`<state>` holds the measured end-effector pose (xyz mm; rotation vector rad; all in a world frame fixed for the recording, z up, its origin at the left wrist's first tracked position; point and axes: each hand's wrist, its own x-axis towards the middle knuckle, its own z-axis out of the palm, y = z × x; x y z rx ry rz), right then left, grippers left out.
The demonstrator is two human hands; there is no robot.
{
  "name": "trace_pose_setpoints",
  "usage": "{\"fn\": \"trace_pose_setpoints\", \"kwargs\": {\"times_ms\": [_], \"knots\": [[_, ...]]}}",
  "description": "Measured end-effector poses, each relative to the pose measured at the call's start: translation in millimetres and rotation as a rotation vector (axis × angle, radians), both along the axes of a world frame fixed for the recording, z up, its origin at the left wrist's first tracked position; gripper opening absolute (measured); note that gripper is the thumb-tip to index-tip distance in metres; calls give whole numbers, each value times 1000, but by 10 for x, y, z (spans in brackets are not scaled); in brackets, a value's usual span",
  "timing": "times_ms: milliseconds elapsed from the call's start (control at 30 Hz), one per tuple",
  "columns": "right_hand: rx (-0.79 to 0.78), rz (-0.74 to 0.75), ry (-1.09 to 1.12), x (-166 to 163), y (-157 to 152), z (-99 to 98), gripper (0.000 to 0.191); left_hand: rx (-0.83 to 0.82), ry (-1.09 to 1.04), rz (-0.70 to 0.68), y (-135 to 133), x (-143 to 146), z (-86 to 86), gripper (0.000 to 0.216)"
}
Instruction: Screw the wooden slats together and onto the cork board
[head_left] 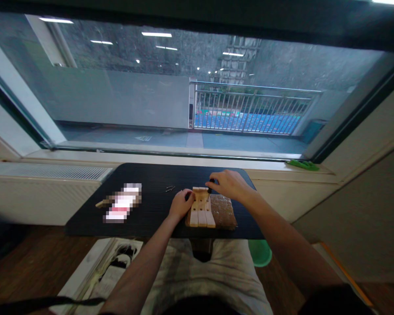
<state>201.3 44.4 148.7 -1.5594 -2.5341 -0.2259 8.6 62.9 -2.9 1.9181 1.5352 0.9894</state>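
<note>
A small light wooden piece made of joined slats (202, 211) lies on a black tabletop (151, 205), resting partly on a brown board (223, 211). My left hand (181, 204) is curled against the left edge of the wooden piece, gripping it. My right hand (228, 183) is closed in a pinch on a small dark-handled tool (210, 185) whose tip touches the top right of the wooden piece. A few small metal screws or nails (170, 189) lie on the table just left of and behind the piece.
A blurred pink and white object (123, 202) with a wooden stick beside it lies on the left of the table. A window sill with a green item (304, 165) runs behind. A green bucket (261, 253) and papers (108, 271) are on the floor.
</note>
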Motion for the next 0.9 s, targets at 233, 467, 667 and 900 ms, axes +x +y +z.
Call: {"fn": "trace_pose_setpoints", "kwargs": {"times_ms": [233, 467, 667, 900], "knots": [[-13, -18, -18, -10, -15, 17, 30, 10, 4, -6, 1, -5, 5, 23], [-43, -31, 19, -48, -41, 36, 29, 17, -10, -6, -6, -8, 12, 24], [-64, -62, 23, -22, -9, 10, 32, 13, -4, 0, -11, -5, 19, 23], [-153, -102, -30, -35, -2, 23, 38, 13, 12, -15, 0, -3, 16, 25]]}}
